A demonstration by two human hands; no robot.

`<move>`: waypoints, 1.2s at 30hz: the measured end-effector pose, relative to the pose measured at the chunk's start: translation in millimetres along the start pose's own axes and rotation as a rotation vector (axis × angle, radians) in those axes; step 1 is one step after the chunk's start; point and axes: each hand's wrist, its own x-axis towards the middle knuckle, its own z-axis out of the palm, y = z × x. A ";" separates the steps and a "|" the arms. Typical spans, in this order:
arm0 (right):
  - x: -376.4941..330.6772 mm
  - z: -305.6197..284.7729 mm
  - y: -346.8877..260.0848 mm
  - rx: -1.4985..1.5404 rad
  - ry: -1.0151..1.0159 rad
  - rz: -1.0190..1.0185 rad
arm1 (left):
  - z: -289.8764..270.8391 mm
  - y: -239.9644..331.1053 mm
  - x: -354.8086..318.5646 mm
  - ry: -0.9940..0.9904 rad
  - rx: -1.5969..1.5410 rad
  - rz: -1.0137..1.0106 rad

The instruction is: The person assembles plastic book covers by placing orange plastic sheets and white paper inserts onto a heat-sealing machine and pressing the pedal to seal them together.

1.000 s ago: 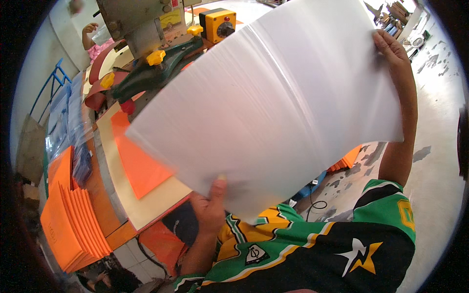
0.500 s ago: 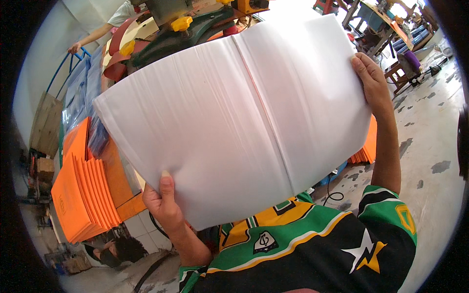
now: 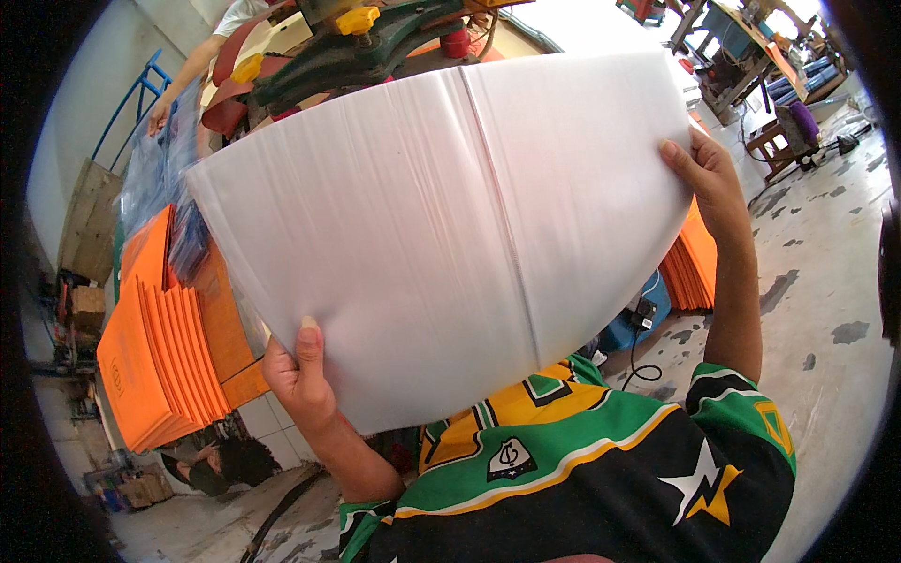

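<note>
Translucent plastic forms the large creased sheet [image 3: 413,244], which is held raised in front of the green-and-black shirt [image 3: 563,469]. Much of the table [image 3: 230,330] and the underside of the dark green machine arm [image 3: 324,70] are blocked from view by the sheet. A yellow knob [image 3: 357,21] is mounted on that arm, beyond the sheet's far edge. Left of the sheet, folded orange pieces [image 3: 155,366] are stacked; clear bags [image 3: 155,178] are heaped off its upper left corner, with a co-worker's hand [image 3: 160,114] beside them. Behind the sheet's right edge, a second orange stack [image 3: 693,267] is partly covered. The sheet's lower left edge is pinched by the left hand [image 3: 305,375], its thumb laid on the face; the right edge is gripped by the right hand [image 3: 709,178], set higher, its forearm upright.
</note>
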 end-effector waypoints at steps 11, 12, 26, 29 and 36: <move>-11.5 -53.5 20.8 0.013 0.058 0.087 | 39.4 5.4 -22.2 -0.288 -0.021 -0.255; -14.7 -65.5 20.7 -0.010 0.073 0.088 | 48.2 6.6 -23.6 -0.393 0.032 -0.285; -9.5 -138.5 20.3 -0.012 0.063 0.081 | 111.5 -15.1 -27.7 -0.563 0.049 -0.059; -8.5 -141.6 14.8 -0.044 0.054 0.076 | 107.6 -6.1 -20.0 -0.748 0.106 -0.055; -1.0 -160.1 8.4 0.016 0.108 0.064 | 138.9 -27.6 -8.5 -0.715 -0.072 -0.282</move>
